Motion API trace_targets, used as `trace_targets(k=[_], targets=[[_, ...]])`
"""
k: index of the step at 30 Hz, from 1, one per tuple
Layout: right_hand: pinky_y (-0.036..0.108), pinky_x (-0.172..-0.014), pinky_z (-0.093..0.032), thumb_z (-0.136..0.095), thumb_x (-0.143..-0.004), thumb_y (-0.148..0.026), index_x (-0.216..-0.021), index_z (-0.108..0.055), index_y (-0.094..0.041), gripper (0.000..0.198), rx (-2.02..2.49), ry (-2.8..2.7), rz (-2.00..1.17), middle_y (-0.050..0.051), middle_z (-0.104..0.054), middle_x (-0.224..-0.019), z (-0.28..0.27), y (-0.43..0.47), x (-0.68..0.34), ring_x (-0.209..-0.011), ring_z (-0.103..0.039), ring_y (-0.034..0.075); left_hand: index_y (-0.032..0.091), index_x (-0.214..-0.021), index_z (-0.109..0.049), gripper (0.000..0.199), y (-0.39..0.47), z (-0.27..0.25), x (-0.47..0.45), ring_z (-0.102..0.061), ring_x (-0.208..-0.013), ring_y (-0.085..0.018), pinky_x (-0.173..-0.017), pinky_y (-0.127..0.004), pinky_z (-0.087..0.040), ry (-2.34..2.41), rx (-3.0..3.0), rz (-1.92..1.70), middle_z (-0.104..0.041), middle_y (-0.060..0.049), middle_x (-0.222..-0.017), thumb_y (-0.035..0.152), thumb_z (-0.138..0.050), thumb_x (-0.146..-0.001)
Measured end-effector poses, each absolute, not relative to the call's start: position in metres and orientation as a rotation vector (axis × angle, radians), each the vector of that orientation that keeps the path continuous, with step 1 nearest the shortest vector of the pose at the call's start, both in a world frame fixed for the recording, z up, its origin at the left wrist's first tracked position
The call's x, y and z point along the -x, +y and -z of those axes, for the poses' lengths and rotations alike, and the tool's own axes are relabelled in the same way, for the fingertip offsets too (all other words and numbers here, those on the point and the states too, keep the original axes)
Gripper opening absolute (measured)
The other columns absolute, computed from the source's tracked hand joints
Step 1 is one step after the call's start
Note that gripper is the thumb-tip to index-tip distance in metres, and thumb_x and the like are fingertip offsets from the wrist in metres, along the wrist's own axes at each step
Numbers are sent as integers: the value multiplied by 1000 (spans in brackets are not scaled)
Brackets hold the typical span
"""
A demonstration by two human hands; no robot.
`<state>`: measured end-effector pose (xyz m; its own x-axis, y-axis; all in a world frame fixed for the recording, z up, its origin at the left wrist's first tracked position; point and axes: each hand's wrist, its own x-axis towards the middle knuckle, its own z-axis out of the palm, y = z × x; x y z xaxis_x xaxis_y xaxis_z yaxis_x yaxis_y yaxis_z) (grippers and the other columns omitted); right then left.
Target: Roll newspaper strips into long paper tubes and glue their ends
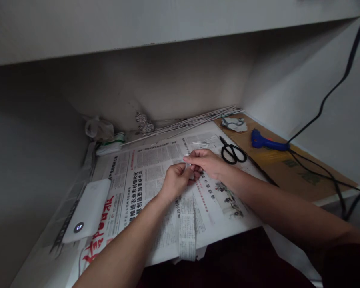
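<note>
A narrow newspaper strip [187, 232] runs up from the table's front edge to my fingers. My left hand [177, 180] is closed, thumb and fingers pinching the strip near its upper end. Close against it, my right hand [205, 162] pinches the strip's tip between thumb and forefinger. Exactly how the paper is folded or rolled between the fingertips is hidden. Under both hands lies a spread newspaper sheet [150, 160]. Black-handled scissors [232, 152] rest just beyond my right hand, beside a few short white paper pieces [202, 143].
A blue glue gun [268, 142] with a black cord [324, 104] lies on cardboard [303, 168] at right. A white power bank [88, 210] sits at left. Thin paper sticks [195, 120], a woven paper piece [144, 123] and a plastic bag [99, 129] lie along the back.
</note>
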<state>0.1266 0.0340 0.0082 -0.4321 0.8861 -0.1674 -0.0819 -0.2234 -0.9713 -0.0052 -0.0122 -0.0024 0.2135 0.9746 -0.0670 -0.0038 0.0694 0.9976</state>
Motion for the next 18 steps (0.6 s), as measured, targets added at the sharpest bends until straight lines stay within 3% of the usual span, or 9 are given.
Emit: trace_targets(k=[5,10,18], targets=[[21,-30,-36,-72,-67,-46,-70,-50,-20,34,1008,-1361,-1737,-5,-54,-49,-10,34,-128,-32,-45,8,11,-87,-66,36,-12,5,4,-63,-67,-17,-54,-27,-54,1022,-1155,-995,-68,-11,-82,44,-62,-76],[22,-35,-42,-70,-71,-41,-75,-58,-17,27,901,-1521,-1769,-2,-57,-55,-12,37,-133,-37,-50,9,10,-88,-66,32,-10,4,5,-64,-69,-17,-60,-28,-55,1008,-1101,-1004,-69,-12,-83,39,-60,-78],[21,-31,-40,-73,-67,-39,-71,-53,-17,30,1026,-1431,-1747,-4,-55,-48,-8,38,-132,-33,-48,9,9,-88,-67,33,-11,4,4,-64,-74,-17,-66,-28,-53,1029,-1155,-985,-69,-12,-82,39,-61,-77]])
